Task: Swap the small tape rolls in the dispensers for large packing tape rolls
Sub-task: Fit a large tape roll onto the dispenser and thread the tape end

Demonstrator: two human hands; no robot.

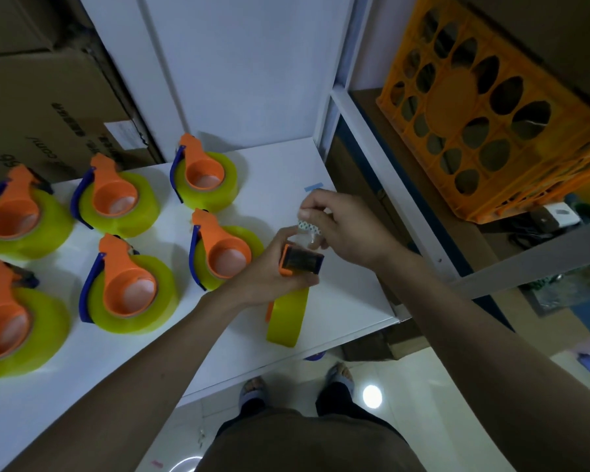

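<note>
Six dispensers [126, 284] are sitting loaded at nine o'clock while the left hand [269, 274] is gripping the seventh and the right hand [338, 223] is pinching its tape end [305, 228].

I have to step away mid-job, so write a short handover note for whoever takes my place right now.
Left hand: grip round the orange dispenser, its large yellow roll standing on edge on the white table.
Right hand: pinching the tape end above the dispenser's head.
Done: six loaded dispensers lie flat to the left.
Left: finish threading this tape end, then lay the dispenser down. No small rolls are visible.
</note>
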